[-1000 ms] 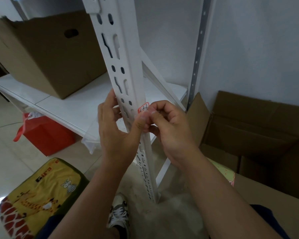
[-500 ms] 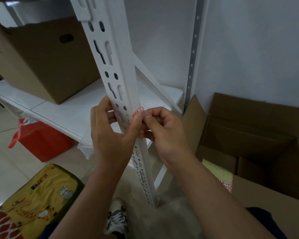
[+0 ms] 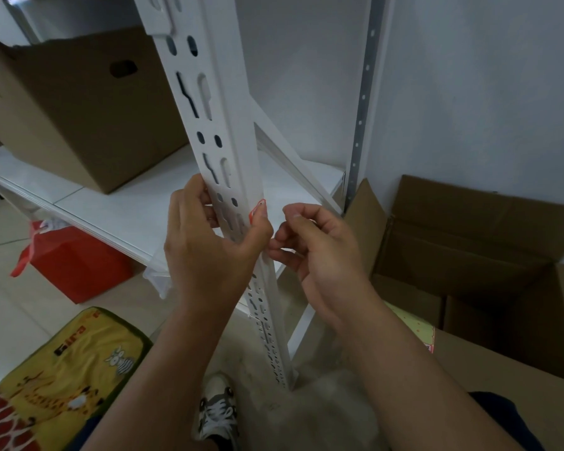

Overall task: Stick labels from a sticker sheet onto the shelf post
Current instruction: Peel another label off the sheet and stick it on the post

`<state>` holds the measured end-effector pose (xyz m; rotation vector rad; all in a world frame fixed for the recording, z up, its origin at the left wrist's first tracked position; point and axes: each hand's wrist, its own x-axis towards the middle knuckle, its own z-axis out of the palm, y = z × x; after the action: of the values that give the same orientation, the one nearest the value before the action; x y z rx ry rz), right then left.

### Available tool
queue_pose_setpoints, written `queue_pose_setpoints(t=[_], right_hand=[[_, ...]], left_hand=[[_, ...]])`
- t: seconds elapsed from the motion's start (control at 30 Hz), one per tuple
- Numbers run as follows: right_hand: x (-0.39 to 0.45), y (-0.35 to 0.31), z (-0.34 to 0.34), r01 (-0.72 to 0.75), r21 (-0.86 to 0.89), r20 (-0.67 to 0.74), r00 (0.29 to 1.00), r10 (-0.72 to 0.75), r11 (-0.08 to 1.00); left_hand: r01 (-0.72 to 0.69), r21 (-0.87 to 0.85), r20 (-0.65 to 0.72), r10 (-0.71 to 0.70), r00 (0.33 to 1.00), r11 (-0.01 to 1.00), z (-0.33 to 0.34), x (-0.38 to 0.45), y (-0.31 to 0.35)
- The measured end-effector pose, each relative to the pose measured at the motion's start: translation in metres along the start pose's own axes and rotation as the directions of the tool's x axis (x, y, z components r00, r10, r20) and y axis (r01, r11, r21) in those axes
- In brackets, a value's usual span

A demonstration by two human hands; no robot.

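Left of the shelf post [image 3: 222,131] I see a yellow cushion [image 3: 66,372] on the floor, a red bag [image 3: 79,258] under the shelf [image 3: 118,206], and a closed cardboard box [image 3: 79,105] on it. My left hand [image 3: 209,252] wraps the post, thumb pressing the orange-edged label [image 3: 257,209] onto its right edge. Just right of the post, my right hand [image 3: 319,252] hangs loosely curled, fingers [image 3: 293,213] grasping nothing. Further right sits an open carton [image 3: 485,255], the sticker sheet [image 3: 417,327] half hidden behind my forearm.
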<state>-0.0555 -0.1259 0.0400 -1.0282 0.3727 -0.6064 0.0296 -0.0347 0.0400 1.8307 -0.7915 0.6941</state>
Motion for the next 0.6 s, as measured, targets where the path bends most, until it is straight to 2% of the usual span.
queue_pose_setpoints(t=[0.27, 0.6], right_hand=[[-0.001, -0.001, -0.004, -0.015, -0.012, -0.012, 1.0, 0.015, 1.0], [-0.003, -0.001, -0.007, -0.023, -0.046, -0.027, 0.999, 0.022, 0.999]], left_hand=[[0.089, -0.077, 0.025, -0.087, 0.996, 0.993, 0.001, 0.003, 0.005], [0.111, -0.028, 0.066, -0.109, 0.992, 0.993, -0.003, 0.009, 0.011]])
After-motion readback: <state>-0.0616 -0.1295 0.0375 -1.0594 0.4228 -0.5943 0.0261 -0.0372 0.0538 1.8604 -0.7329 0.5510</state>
